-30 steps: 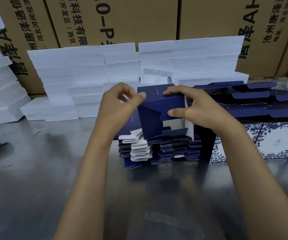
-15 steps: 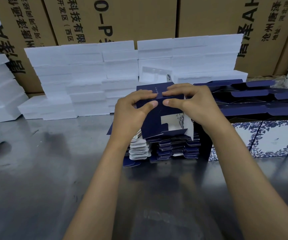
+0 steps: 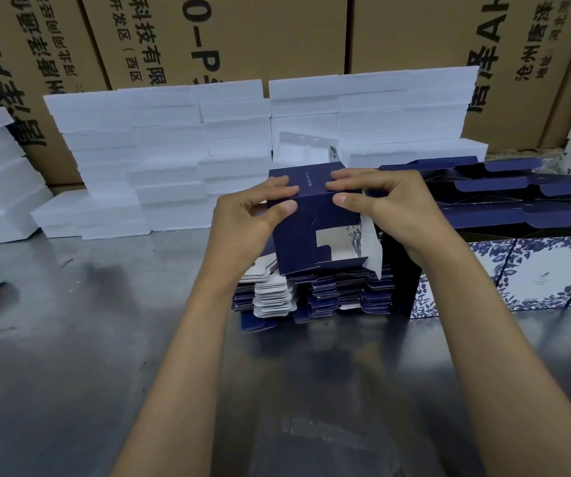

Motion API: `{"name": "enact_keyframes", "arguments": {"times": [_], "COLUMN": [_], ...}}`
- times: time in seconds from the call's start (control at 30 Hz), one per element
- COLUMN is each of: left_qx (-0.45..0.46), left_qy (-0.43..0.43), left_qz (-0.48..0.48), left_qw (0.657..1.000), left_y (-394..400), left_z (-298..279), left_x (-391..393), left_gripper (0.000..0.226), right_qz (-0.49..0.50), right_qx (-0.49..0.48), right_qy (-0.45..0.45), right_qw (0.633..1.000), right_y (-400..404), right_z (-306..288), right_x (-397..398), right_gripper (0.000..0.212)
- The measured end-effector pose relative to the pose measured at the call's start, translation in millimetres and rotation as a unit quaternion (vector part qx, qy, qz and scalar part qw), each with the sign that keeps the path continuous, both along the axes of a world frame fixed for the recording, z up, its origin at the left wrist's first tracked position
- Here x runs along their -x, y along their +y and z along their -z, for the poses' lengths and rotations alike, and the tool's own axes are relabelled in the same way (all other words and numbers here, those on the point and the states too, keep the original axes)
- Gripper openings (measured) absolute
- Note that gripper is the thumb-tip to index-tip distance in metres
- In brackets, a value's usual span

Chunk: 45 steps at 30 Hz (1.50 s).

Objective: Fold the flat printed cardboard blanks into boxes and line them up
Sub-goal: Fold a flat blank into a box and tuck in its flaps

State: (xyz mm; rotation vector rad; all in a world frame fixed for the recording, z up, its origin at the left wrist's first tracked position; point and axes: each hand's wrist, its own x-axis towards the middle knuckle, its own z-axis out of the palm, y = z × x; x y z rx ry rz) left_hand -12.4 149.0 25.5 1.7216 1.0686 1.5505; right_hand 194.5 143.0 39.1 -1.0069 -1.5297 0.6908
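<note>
Half-folded navy box [image 3: 315, 222] held above the stack of flat blanks [image 3: 315, 294], at 12 o'clock from me on the steel table [image 3: 70, 373]. My left hand [image 3: 242, 228] pinches its top edge from 9 o'clock, thumb in front, fingers on top. My right hand [image 3: 394, 208] pinches likewise from 3 o'clock. Lower flaps hang unclosed, showing white inside. Finished floral boxes [image 3: 535, 270] lined up at 3 o'clock; foam blocks [image 3: 160, 149] behind.

I can't read the small print on the navy box [image 3: 311, 215]; my hands hide its side edges
</note>
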Motion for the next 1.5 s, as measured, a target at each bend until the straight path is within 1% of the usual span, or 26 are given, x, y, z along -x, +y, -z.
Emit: {"name": "enact_keyframes", "arguments": {"times": [0.1,0.17,0.27,0.33,0.37,0.43,0.53,0.63,0.7,0.77,0.83,0.9,1.0,1.07,1.13,1.17,1.2,1.27,1.37,1.5], "left_qx": [-0.017,-0.027,-0.043,-0.057,-0.068,-0.091,-0.121,-0.157,-0.182,-0.199,-0.203,-0.203,-0.197,-0.165,-0.104,-0.082,-0.072,-0.067,-0.054,-0.048], "left_qy": [0.014,0.067,0.201,0.234,0.233,0.215,0.208,0.214,0.214,0.210,0.206,0.203,0.177,0.147,0.102,0.085,0.078,0.080,0.073,0.073], "left_qz": [0.052,0.074,0.036,0.007,-0.007,-0.032,-0.057,-0.080,-0.097,-0.106,-0.099,-0.089,-0.080,-0.066,-0.039,-0.029,-0.026,-0.031,-0.033,-0.032], "left_qw": [0.998,0.995,0.978,0.971,0.970,0.972,0.969,0.961,0.955,0.951,0.952,0.954,0.961,0.973,0.989,0.993,0.994,0.994,0.995,0.996], "left_y": [-2.0,-3.7,-3.7,-2.0,-0.9,1.9,6.5,10.4,11.2,12.3,13.5,15.0,17.6,19.7,20.2,20.1,20.1,20.6,18.5,17.0], "left_z": [-0.4,0.8,6.6,10.8,12.5,15.1,18.9,24.0,28.3,32.5,35.1,35.6,36.6,37.9,38.1,37.6,37.1,37.1,37.1,34.8], "left_x": [4.5,1.9,-11.4,-18.3,-19.8,-19.6,-18.9,-22.0,-24.0,-25.4,-26.5,-26.2,-20.8,-17.1,-15.1,-14.6,-14.1,-13.7,-15.0,-15.5], "left_gripper": [0.031,0.036,0.060,0.070,0.070,0.064,0.050,0.042,0.040,0.039,0.039,0.041,0.055,0.070,0.086,0.091,0.091,0.084,0.079,0.077], "right_qz": [-0.002,-0.006,-0.005,-0.003,-0.004,-0.022,-0.065,-0.119,-0.169,-0.182,-0.152,-0.100,-0.041,-0.006,0.024,0.037,0.050,0.084,0.134,0.177], "right_qx": [0.010,0.015,0.020,0.029,0.037,0.059,0.091,0.146,0.170,0.173,0.174,0.177,0.158,0.137,0.113,0.098,0.082,0.055,0.026,0.002], "right_qy": [0.022,0.029,0.025,0.038,0.054,0.095,0.114,0.053,-0.012,-0.038,-0.032,-0.042,-0.049,-0.036,-0.031,-0.038,-0.046,-0.060,-0.085,-0.093], "right_qw": [1.000,0.999,0.999,0.999,0.998,0.993,0.987,0.981,0.971,0.967,0.972,0.978,0.985,0.990,0.993,0.994,0.994,0.993,0.987,0.980], "right_y": [1.7,2.9,5.0,6.6,7.2,8.4,11.6,11.3,9.2,8.5,9.4,11.3,15.9,19.8,23.3,25.1,26.6,27.9,26.8,24.4], "right_z": [1.0,1.4,1.9,2.3,2.5,1.8,1.5,7.2,12.1,14.8,16.4,18.8,26.4,29.7,32.3,34.2,36.3,40.4,44.0,47.4], "right_x": [-0.3,-0.3,0.0,-0.6,-1.7,-6.0,-15.2,-23.3,-23.7,-20.9,-16.1,-10.5,-2.9,0.7,4.0,6.0,8.3,13.4,20.3,26.8], "right_gripper": [0.022,0.022,0.023,0.018,0.017,0.022,0.040,0.058,0.063,0.063,0.065,0.068,0.064,0.059,0.052,0.047,0.039,0.028,0.030,0.031]}}
